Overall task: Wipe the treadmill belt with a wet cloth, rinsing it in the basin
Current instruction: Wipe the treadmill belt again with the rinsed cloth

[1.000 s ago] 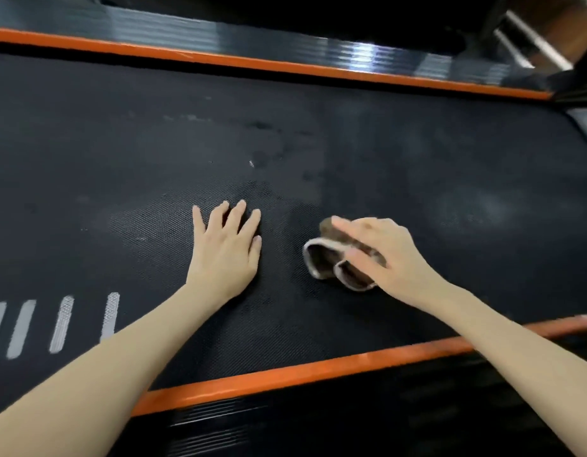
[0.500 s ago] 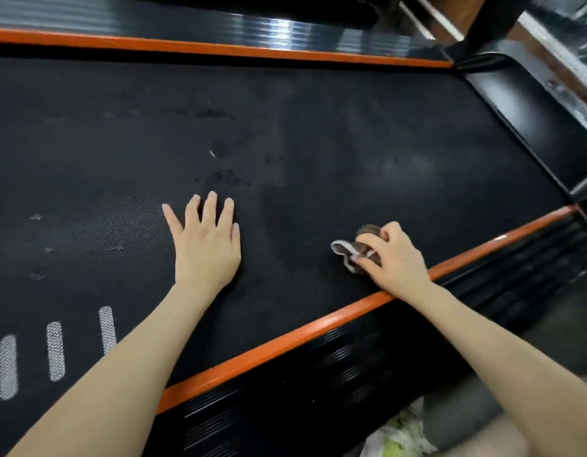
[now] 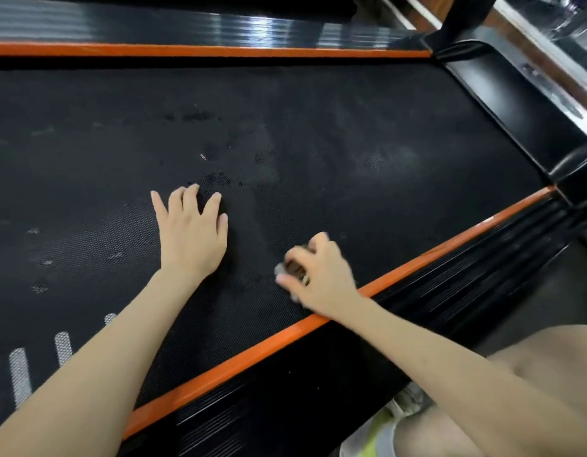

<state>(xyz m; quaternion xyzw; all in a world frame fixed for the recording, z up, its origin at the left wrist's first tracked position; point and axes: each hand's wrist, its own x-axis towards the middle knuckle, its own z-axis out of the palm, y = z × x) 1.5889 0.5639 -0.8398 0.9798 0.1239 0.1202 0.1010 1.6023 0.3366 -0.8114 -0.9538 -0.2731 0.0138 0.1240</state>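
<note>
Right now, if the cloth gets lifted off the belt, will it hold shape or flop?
Likely floppy: the cloth is bunched small inside the right hand. Probably light, since that hand nearly covers it. On the textured belt it should drag rather than slide freely.

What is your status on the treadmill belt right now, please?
Left hand flat on belt. Right hand gripping cloth, blurred, near orange edge strip. Basin not in view.
</note>
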